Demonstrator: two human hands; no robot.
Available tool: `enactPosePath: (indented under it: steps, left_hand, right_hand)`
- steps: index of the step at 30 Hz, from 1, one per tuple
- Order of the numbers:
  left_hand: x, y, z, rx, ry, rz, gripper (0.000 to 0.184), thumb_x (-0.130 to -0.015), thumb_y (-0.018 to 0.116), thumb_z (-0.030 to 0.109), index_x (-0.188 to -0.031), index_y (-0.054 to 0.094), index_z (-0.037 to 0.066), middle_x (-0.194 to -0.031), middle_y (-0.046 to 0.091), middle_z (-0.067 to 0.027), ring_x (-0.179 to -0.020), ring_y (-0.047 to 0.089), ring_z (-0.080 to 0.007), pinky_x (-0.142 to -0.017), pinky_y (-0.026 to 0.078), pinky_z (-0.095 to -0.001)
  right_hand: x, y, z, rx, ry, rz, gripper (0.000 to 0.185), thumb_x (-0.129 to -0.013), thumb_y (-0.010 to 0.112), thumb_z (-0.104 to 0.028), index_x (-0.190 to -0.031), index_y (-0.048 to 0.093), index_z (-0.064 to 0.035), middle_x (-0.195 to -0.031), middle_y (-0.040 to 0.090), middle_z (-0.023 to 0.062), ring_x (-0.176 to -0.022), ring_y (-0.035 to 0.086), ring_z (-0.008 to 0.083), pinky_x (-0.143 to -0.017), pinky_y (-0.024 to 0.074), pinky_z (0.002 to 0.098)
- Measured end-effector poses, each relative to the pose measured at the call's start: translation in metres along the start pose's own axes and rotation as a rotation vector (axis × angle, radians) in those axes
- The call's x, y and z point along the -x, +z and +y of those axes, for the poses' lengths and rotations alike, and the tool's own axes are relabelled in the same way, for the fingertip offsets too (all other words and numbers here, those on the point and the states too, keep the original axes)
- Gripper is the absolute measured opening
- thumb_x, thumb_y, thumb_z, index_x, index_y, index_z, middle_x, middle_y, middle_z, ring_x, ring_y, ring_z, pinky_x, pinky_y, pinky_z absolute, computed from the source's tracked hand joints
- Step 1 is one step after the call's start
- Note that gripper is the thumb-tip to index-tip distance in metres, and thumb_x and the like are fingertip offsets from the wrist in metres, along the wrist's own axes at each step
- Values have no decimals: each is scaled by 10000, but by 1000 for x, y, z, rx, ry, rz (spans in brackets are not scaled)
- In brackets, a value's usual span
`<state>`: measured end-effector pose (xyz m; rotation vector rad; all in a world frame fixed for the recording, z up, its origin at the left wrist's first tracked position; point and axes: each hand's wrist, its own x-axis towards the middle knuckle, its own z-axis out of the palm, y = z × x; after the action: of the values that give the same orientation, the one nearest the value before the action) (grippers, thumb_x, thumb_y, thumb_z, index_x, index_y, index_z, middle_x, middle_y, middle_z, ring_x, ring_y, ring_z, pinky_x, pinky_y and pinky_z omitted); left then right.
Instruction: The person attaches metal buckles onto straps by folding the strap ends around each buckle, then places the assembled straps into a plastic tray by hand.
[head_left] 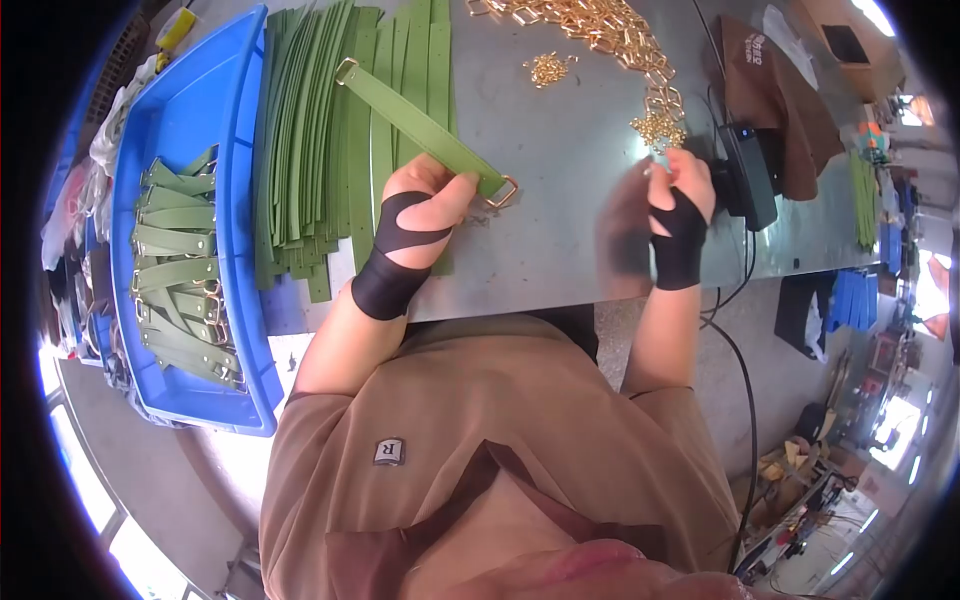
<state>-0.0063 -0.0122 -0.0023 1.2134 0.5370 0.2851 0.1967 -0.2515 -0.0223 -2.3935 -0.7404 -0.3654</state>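
Observation:
A green strap [415, 125] with a metal ring at each end slants up and to the left from my left hand [430, 200]. The thumb and fingers of that hand are closed on it near its lower end, where a gold-coloured rectangular ring [508, 191] sticks out. My right hand [684, 185] is beside a small pile of tiny gold-coloured fasteners [659, 132]. Its thumb and fingertips are pinched together, and whatever lies between them is too small to make out. Both hands wear black wraps around the wrist and palm.
Many green straps [310, 130] lie in rows on the metal table [560, 250]. Finished-looking straps with rings fill part of a blue tray [258, 330] at left. Gold-coloured rings [610, 35] and another fastener pile [548, 70] lie behind. A black device [750, 180] with cables stands right.

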Motion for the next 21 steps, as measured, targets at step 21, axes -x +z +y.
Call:
enactPosePath:
  steps: [21]
  left_hand:
    - [-1,0,-3,9,-16,25,183,-891,552,76,-979,670,-33,-796,659,-14,-639,506,-69,-575,394,-236]
  right_hand:
    - [-4,6,-54,-1082,363,-327,135,-919,623,15,-1050,656,7,-872,639,18,-775,621,107,-757,494,235]
